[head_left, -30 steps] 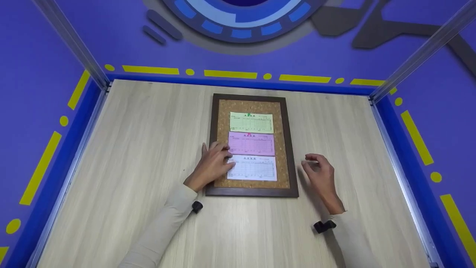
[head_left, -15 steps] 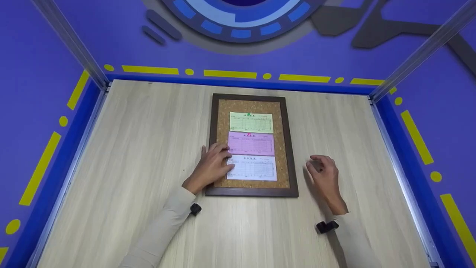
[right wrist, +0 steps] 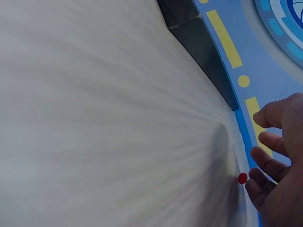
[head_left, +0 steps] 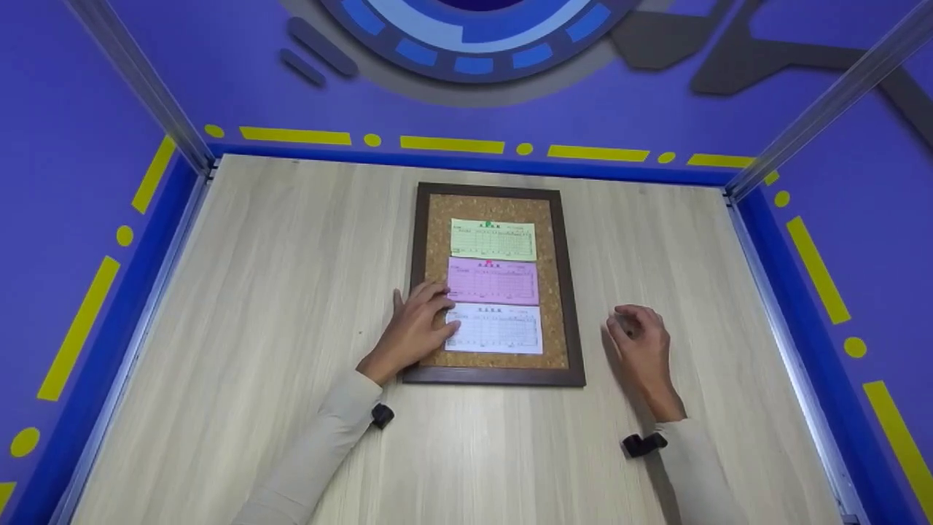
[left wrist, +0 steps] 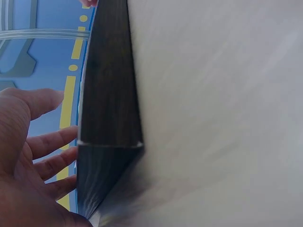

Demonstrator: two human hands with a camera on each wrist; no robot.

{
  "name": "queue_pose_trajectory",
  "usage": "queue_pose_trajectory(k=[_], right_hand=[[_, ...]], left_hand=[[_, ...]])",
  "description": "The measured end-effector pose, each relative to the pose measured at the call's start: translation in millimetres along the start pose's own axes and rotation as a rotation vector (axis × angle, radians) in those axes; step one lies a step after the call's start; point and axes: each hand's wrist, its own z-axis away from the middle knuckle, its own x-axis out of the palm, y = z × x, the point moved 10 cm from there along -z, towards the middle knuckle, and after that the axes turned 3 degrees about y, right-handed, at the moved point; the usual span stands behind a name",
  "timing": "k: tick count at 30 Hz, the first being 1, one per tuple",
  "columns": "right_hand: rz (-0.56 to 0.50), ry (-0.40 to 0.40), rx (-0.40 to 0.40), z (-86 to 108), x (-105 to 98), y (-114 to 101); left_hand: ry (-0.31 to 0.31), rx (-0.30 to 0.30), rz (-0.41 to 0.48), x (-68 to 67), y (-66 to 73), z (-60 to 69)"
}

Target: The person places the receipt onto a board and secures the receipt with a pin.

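A framed corkboard (head_left: 557, 292) carries a green paper slip (head_left: 493, 240), a pink slip (head_left: 493, 281) and a white slip (head_left: 496, 329), stacked one below another. A green pin (head_left: 488, 224) sits at the top of the green slip, and a red pin (head_left: 488, 262) tops the pink one. My left hand (head_left: 412, 332) rests over the board's left edge, fingertips by the pink and white slips. Right of the board, my right hand (head_left: 645, 343) hovers with curled fingers; the round head of a red pushpin (right wrist: 242, 178) shows at its fingertips in the right wrist view.
The board lies on a pale wood-grain table (head_left: 291, 255). Blue panels (head_left: 525, 109) with yellow dashes stand at the back and both sides, joined by metal posts (head_left: 138, 87). A black wrist camera (head_left: 382, 416) sits on the left sleeve, another (head_left: 644, 445) on the right.
My right hand has shifted slightly to the right, farther from the board's edge. My left hand stays almost still on the board, and the slips have not moved.
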Motion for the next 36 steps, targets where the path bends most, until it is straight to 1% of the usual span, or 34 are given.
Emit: queue_pose_trajectory(k=[1,4,5,6,8,11,16,20,23,26,31,36], right_hand=[[0.001,0.0,0.0,0.0,0,0],[-0.014,0.008,0.002,-0.2,-2,2],[-0.019,0.01,0.002,-0.2,-2,3],[-0.021,0.011,0.003,-0.1,-3,4],[-0.035,0.012,0.002,-0.2,-3,5],[-0.031,0.006,0.009,0.0,-3,8],[-0.03,-0.003,0.039,0.6,-2,14],[-0.033,-0.014,0.058,0.7,-2,18],[-0.029,-0.019,0.055,0.8,-2,19],[-0.039,-0.028,0.042,0.9,-2,22],[-0.068,-0.069,-0.015,0.7,-1,25],[-0.022,-0.071,-0.092,-0.7,-7,27]], left_hand=[[0.008,0.001,0.01,0.4,-0.9,0.1],[0.034,0.016,0.019,7.0,-10.8,0.1],[0.035,0.014,0.025,7.0,-11.1,0.3],[0.027,0.007,0.034,5.6,-9.0,0.5],[0.02,-0.001,0.033,5.6,-9.0,1.0],[-0.009,-0.032,0.038,0.2,-0.9,2.5],[-0.018,-0.048,0.024,1.2,-2.4,3.9],[-0.01,-0.05,0.037,1.8,-4.7,4.6],[-0.01,-0.05,0.047,2.5,-6.1,5.0],[-0.009,-0.047,0.051,2.9,-6.7,5.5],[-0.014,-0.048,0.048,3.9,-7.4,6.2],[-0.026,-0.036,0.037,6.8,-8.2,6.8]])
